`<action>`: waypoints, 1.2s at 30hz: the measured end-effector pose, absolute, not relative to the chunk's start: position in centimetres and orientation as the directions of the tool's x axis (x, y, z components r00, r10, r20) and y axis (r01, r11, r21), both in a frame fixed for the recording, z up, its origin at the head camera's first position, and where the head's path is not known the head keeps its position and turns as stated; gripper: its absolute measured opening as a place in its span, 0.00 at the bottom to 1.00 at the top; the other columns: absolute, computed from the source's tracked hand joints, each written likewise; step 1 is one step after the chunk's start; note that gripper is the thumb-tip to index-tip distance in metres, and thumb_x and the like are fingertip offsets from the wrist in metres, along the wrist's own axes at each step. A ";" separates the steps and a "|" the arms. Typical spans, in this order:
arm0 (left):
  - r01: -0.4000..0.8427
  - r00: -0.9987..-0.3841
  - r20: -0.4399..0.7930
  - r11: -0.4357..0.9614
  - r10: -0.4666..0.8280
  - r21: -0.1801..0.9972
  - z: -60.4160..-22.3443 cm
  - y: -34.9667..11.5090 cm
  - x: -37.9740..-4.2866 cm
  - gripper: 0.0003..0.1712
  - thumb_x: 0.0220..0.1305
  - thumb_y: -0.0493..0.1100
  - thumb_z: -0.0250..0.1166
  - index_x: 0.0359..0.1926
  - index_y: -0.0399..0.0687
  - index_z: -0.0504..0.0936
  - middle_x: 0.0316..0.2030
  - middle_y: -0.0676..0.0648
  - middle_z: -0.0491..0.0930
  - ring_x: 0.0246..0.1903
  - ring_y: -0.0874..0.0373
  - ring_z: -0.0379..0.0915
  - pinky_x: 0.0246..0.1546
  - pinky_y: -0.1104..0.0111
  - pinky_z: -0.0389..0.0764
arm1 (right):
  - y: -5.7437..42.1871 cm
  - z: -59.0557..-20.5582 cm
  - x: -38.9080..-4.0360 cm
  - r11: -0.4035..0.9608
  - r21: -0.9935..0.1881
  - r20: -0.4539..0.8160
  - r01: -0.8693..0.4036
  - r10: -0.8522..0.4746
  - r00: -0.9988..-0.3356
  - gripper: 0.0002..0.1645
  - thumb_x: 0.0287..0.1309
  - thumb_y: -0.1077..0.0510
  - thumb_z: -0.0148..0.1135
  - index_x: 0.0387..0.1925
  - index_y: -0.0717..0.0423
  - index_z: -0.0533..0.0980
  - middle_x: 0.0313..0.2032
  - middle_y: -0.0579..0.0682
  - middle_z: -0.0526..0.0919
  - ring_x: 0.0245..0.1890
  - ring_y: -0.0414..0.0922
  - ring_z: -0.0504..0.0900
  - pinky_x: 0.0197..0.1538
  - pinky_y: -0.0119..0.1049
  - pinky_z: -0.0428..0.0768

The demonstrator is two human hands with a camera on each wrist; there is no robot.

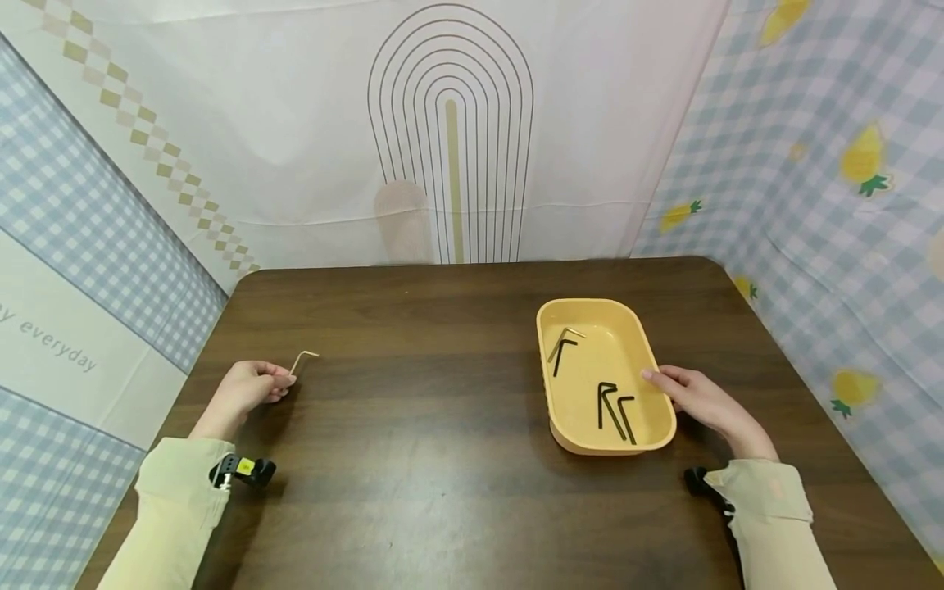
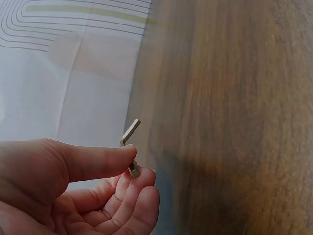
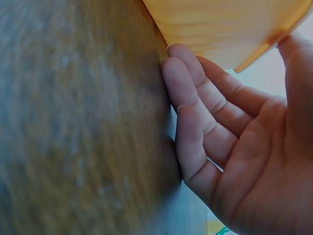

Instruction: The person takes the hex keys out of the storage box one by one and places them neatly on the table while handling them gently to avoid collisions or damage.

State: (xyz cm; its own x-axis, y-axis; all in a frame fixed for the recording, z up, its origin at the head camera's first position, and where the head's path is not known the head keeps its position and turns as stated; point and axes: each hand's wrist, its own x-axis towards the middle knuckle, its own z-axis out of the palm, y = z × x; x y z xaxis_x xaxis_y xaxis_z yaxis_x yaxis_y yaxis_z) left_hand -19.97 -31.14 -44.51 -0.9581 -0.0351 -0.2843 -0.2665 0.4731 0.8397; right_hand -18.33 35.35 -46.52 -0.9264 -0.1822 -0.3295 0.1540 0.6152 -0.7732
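Between thumb and fingertips, my left hand (image 1: 251, 387) pinches a gold-coloured hex key (image 1: 308, 354) at the left of the table. In the left wrist view its bent arm (image 2: 131, 132) sticks up past the thumb, and the other end shows below. My right hand (image 1: 704, 401) grips the right side of a yellow plastic tray (image 1: 605, 352), thumb over the rim. The right wrist view shows its fingers under the tray's outer wall (image 3: 215, 29), close to the tabletop. Inside the tray lie another gold hex key (image 1: 575, 333) and several black hex keys (image 1: 601, 407).
A dark wood table (image 1: 413, 459) spans the space between both hands. Its far edge meets a white patterned cloth (image 1: 295, 147), and blue checked cloth (image 1: 804, 246) hangs along the right side. A wrist camera (image 1: 254, 471) is strapped at the left cuff.
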 end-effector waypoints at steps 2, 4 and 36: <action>-0.275 -0.955 -0.296 0.474 -0.031 0.837 -44.6 -31.2 -20.0 0.13 0.67 0.31 0.62 0.44 0.19 0.76 0.27 0.53 0.82 0.25 0.67 0.77 0.28 0.74 0.81 | 35.4 -46.6 -18.3 0.617 -0.772 -0.328 0.152 -0.182 -0.927 0.44 0.75 0.36 0.47 0.70 0.71 0.61 0.51 0.59 0.83 0.42 0.44 0.84 0.44 0.36 0.82; -0.285 -0.950 -0.311 0.478 -0.027 0.831 -44.8 -31.4 -20.1 0.13 0.68 0.32 0.62 0.43 0.19 0.77 0.26 0.53 0.82 0.25 0.67 0.77 0.27 0.75 0.81 | 35.4 -46.6 -18.4 0.618 -0.771 -0.327 0.151 -0.180 -0.928 0.44 0.75 0.36 0.47 0.70 0.71 0.61 0.52 0.60 0.82 0.43 0.44 0.84 0.44 0.36 0.83; -0.230 -0.943 -0.332 0.732 -0.006 0.641 -44.5 -31.2 -20.9 0.13 0.62 0.40 0.68 0.33 0.29 0.84 0.19 0.52 0.80 0.22 0.62 0.78 0.26 0.70 0.83 | 35.4 -46.8 -18.4 0.624 -0.763 -0.336 0.166 -0.164 -0.927 0.40 0.76 0.38 0.48 0.66 0.70 0.67 0.46 0.55 0.85 0.40 0.44 0.84 0.42 0.36 0.82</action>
State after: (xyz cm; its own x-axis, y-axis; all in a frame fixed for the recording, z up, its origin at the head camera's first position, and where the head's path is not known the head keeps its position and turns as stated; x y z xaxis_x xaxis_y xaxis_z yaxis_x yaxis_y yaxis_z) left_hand -20.91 -31.16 -44.48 -0.9432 -0.0060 -0.3321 -0.2305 0.7318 0.6413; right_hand -18.36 35.38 -46.82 -0.9273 -0.1644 -0.3362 0.1661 0.6243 -0.7633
